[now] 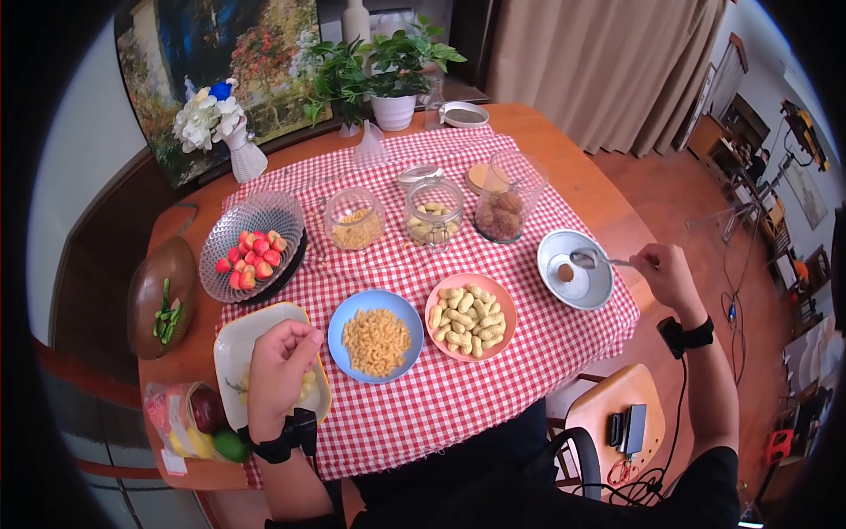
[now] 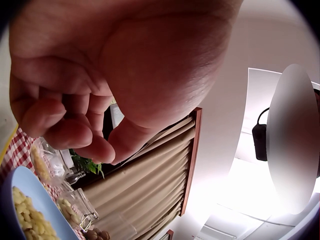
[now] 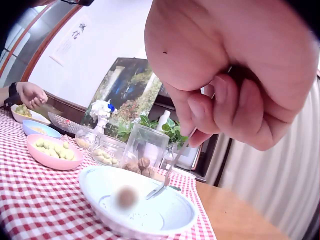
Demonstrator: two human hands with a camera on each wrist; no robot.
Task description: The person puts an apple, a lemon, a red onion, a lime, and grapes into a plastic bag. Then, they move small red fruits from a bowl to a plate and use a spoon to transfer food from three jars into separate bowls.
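White bowl: from my end of the feed, this is where the action is. Sits on the red check cloth, right side of the desk.
Walnut: inside that bowl, looks like the ones in the clear jar. Blurry from the right wrist, so I can't tell if it's settled.
Spoon: tip is in the bowl too, just beside the walnut, not under it. Can't tell if it touches the bottom.
Right hand: fingers pinching the spoon handle.
Left hand: over the squarish plate, fingers loosely curled, nothing in them that I can make out.
Blue plate and peach plate: pasta and peanuts, no hand on either.
Spoonwork: I'd call it the spoon-and-walnut step, with the nut loose rather than riding the spoon.
Spoon tip, next: to pick the nut up, I'd want it low and fairly flat, nudged under while the bowl's wall stops the rolling. Round nut, shallow spoon, easy to lose. The left hand could steady the rim.
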